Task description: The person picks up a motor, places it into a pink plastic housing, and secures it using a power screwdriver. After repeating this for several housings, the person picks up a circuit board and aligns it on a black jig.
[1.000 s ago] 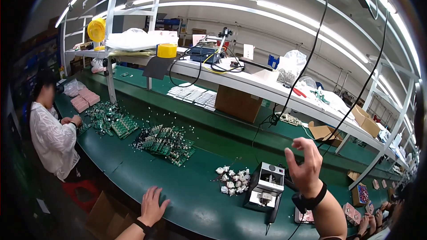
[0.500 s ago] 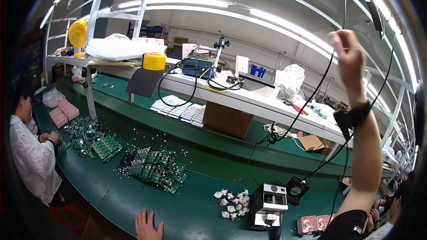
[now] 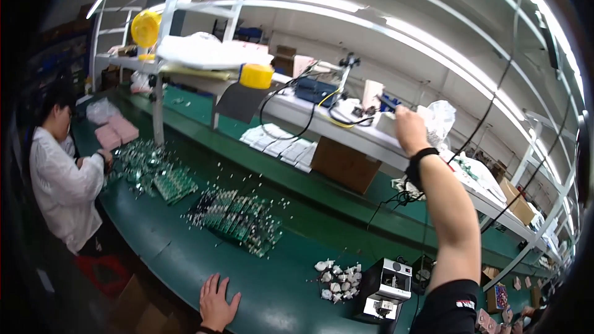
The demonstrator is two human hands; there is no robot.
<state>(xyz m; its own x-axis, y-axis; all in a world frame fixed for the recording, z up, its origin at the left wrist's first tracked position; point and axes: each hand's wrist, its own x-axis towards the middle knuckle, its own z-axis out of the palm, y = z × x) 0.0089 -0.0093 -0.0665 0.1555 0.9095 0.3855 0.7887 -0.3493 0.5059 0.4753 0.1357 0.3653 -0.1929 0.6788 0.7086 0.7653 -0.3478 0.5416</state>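
My left hand (image 3: 217, 305) lies on the near edge of the green bench (image 3: 272, 300), palm down with fingers spread, holding nothing. My right arm stretches up and forward over the bench. At its end my right hand (image 3: 411, 128) is at the raised white shelf (image 3: 346, 128), beside a clear plastic bag (image 3: 440, 120) and in front of a blue holder (image 3: 388, 102). Its fingers are curled together; what they hold, if anything, I cannot make out. Nearest my left hand is a row of green circuit boards (image 3: 238, 219) with small white parts scattered round it.
A small black-and-silver machine (image 3: 387, 289) stands beside a cluster of white parts (image 3: 337, 281). A co-worker (image 3: 65, 179) in white works at the left near more boards (image 3: 175, 184) and pink trays (image 3: 117, 133). Black cables (image 3: 479, 130) hang at the right.
My right hand has come down and left from high by the hanging cable to the shelf. The view has shifted, while my left hand remains on the bench edge.
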